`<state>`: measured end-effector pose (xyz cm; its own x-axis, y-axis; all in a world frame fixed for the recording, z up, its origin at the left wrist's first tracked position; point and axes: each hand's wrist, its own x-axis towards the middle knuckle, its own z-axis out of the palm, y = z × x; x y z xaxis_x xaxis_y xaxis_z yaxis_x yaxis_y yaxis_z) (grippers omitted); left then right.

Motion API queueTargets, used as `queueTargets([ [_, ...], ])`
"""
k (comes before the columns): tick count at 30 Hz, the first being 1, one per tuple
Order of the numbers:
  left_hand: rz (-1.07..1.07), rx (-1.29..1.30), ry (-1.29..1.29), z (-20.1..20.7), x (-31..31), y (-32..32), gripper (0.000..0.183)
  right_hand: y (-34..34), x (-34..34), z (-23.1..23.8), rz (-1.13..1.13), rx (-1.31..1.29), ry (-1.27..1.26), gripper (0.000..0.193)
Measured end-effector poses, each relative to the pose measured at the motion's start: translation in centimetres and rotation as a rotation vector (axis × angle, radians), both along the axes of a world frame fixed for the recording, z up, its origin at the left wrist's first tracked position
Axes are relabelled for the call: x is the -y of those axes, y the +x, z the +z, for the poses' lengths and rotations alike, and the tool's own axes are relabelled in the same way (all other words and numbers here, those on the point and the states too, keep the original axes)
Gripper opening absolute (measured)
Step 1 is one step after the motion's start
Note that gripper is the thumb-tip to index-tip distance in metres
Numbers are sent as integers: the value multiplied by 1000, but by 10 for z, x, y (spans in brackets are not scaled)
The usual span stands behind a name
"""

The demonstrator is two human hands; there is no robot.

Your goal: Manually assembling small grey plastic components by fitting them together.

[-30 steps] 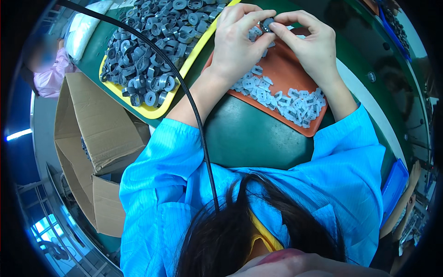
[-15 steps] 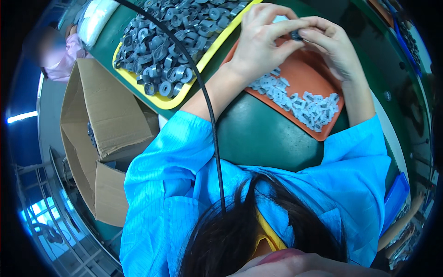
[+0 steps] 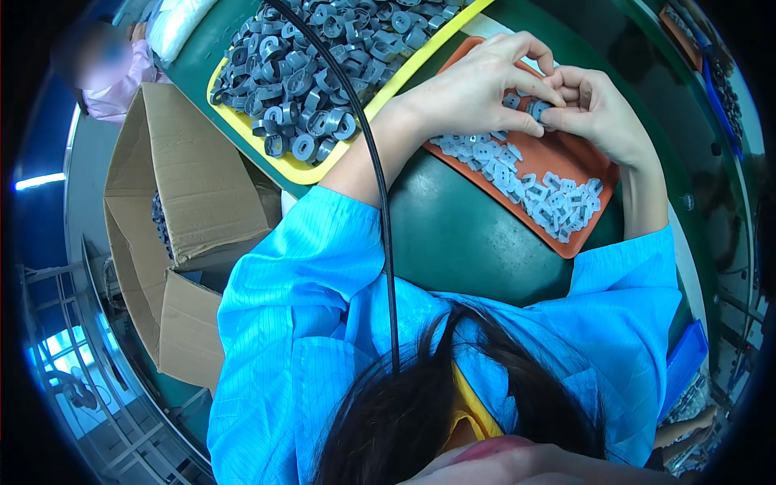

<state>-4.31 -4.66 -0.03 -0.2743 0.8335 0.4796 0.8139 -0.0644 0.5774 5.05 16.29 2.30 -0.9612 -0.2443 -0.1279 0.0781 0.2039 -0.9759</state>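
Above the orange tray [image 3: 540,217], my two hands meet around a small grey ring-shaped plastic part [image 3: 537,110]. My right hand [image 3: 596,113] pinches it between thumb and bent fingers. My left hand [image 3: 495,85] curls over it from the other side, its thumb and fingertips at the part's edge; how firmly they press is partly hidden. Small whitish translucent plastic pieces [image 3: 556,206] lie heaped along the near side of the tray. A yellow-rimmed tray [image 3: 295,171] to the left is piled with grey ring parts [image 3: 303,77].
Left of my arm stands an open cardboard box [image 3: 202,194] with grey parts inside. A black cable [image 3: 373,162] hangs across the view. The green table [image 3: 477,234] lies beneath the trays. A blue bin [image 3: 685,368] is at the right; a person in pink [image 3: 121,89] sits far left.
Both hands have come nearer and slightly right, down over the orange tray. My left fingers have spread wider around the grey part. The view has shifted slightly.
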Motion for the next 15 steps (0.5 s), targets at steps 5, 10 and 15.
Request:
queueTargets([
  [5,63,-92,105,4,3,-6,46,-8,6,-11,-106,-243,20,19],
  [10,353,-296,21,32,6,-33,39,-29,-56,-50,-426,-186,-64,35],
  [15,705,-430,-261,31,53,-100,27,-41,-112,-80,-684,-209,430,39],
])
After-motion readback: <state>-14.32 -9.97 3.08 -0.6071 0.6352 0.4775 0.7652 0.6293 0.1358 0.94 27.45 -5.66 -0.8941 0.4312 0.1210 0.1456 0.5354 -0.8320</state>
